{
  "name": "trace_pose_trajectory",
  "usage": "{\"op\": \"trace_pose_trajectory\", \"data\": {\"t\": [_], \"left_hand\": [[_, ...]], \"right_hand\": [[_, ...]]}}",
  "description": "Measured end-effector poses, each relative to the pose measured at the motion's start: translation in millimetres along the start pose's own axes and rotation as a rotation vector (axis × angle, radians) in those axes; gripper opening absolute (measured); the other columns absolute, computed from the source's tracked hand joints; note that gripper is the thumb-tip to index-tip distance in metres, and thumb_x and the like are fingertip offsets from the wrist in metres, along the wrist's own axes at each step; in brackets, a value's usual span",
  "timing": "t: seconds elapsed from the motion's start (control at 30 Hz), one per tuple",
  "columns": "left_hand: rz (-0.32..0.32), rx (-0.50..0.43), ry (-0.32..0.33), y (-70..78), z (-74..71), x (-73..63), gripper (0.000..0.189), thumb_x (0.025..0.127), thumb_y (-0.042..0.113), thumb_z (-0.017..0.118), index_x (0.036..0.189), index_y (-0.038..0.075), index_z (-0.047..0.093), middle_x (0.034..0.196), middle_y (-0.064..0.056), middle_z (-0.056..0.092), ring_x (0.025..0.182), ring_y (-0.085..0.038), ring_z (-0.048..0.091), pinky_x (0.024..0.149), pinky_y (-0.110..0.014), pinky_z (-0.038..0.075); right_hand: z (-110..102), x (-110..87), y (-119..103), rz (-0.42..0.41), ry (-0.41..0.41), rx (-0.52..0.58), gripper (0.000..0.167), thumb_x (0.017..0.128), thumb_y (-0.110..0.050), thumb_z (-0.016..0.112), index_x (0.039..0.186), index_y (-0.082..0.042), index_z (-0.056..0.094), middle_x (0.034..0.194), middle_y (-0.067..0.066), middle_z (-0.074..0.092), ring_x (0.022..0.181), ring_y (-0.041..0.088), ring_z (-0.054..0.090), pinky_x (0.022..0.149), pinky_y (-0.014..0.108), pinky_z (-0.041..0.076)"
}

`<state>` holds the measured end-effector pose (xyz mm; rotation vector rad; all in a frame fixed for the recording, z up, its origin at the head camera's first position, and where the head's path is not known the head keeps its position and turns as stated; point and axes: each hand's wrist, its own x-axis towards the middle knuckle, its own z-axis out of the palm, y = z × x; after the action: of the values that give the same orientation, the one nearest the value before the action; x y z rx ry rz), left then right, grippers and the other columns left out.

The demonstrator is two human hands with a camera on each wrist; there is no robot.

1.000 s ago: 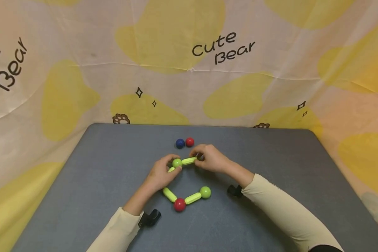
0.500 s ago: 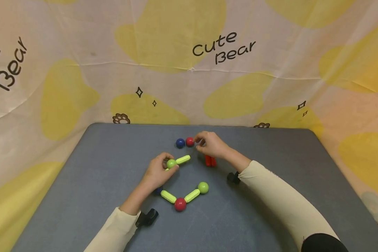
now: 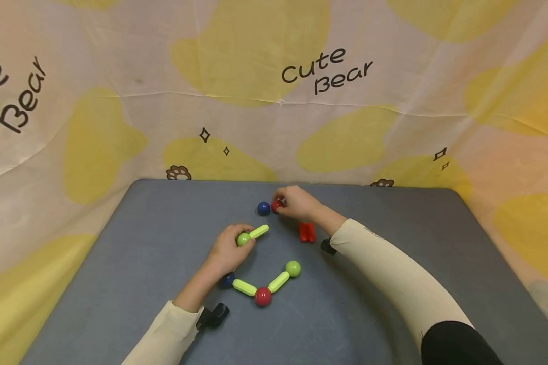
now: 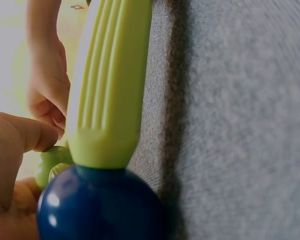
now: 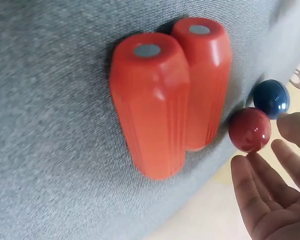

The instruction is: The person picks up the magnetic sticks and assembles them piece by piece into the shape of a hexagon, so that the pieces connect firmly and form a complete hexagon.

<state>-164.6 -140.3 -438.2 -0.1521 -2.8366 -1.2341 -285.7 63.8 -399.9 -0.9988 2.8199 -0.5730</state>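
My left hand (image 3: pixel 226 249) pinches a light green ball (image 3: pixel 244 239) between thumb and fingers. A yellow-green magnetic rod (image 3: pixel 259 231) sticks out from that ball, its far end free. Partly behind the hand, a dark blue ball (image 3: pixel 228 280) joins another rod (image 3: pixel 244 288), then a larger red ball (image 3: pixel 263 296), a rod (image 3: pixel 279 282) and a green ball (image 3: pixel 293 268). My right hand (image 3: pixel 299 203) is at a small red ball (image 3: pixel 276 207) at the back. In the right wrist view, its fingers are spread beside this red ball (image 5: pixel 250 129), with a gap at the thumb.
Just left of the small red ball sits a small blue ball (image 3: pixel 264 208). Two red magnetic rods (image 3: pixel 307 232) lie side by side below the right forearm. The grey table (image 3: pixel 141 274) ends at a patterned cloth (image 3: pixel 237 76) behind.
My right hand has left the yellow-green rod's end and moved back to the small red ball, uncovering the red rods. My left hand, still pinching the green ball, has shifted slightly left.
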Motion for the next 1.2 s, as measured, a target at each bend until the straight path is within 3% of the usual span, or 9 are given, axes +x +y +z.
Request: {"op": "trace_pose_trajectory", "data": {"t": [0.17, 0.4, 0.63, 0.9, 1.2], "left_hand": [[-0.034, 0.021, -0.01, 1.8, 1.1, 1.0, 0.031, 0.087, 0.023, 0.066, 0.115, 0.011, 0.068, 0.102, -0.012, 0.062, 0.079, -0.021, 0.052, 0.065, -0.028, 0.039], [-0.029, 0.019, 0.003, 2.8, 1.1, 1.3, 0.031, 0.088, 0.027, 0.067, 0.114, 0.01, 0.07, 0.105, -0.012, 0.064, 0.085, -0.022, 0.056, 0.071, -0.03, 0.043], [0.006, 0.01, 0.015, -1.2, 0.9, 3.3, 0.024, 0.089, 0.023, 0.066, 0.11, 0.014, 0.072, 0.103, -0.008, 0.066, 0.087, -0.021, 0.058, 0.076, -0.033, 0.046], [0.021, -0.002, -0.004, -0.1, 1.2, 5.2, 0.022, 0.091, 0.02, 0.064, 0.11, 0.014, 0.071, 0.105, -0.009, 0.067, 0.094, -0.024, 0.059, 0.084, -0.039, 0.047], [0.005, -0.005, -0.031, 0.7, 4.9, 6.5, 0.023, 0.093, 0.018, 0.06, 0.113, 0.011, 0.07, 0.107, -0.01, 0.066, 0.093, -0.023, 0.058, 0.084, -0.041, 0.047]], "right_hand": [[4, 6.7, -1, 0.029, -0.025, -0.047, 0.028, 0.085, -0.015, 0.07, 0.11, -0.002, 0.066, 0.104, 0.013, 0.068, 0.092, 0.023, 0.061, 0.085, 0.036, 0.052], [7, 10.0, 0, 0.06, -0.036, -0.069, 0.029, 0.085, -0.015, 0.071, 0.11, -0.002, 0.066, 0.102, 0.013, 0.065, 0.091, 0.023, 0.058, 0.083, 0.036, 0.05], [9, 5.0, 5, 0.071, -0.023, 0.024, 0.025, 0.08, -0.009, 0.071, 0.104, -0.003, 0.065, 0.097, 0.011, 0.067, 0.085, 0.021, 0.061, 0.079, 0.033, 0.051], [7, -9.8, -2, -0.007, -0.065, 0.183, 0.023, 0.08, -0.007, 0.072, 0.102, -0.006, 0.066, 0.101, 0.009, 0.07, 0.092, 0.021, 0.068, 0.078, 0.028, 0.055], [6, -23.1, -14, -0.062, -0.093, 0.16, 0.023, 0.081, -0.007, 0.07, 0.103, -0.008, 0.067, 0.097, 0.003, 0.069, 0.088, 0.017, 0.066, 0.077, 0.026, 0.053]]}}
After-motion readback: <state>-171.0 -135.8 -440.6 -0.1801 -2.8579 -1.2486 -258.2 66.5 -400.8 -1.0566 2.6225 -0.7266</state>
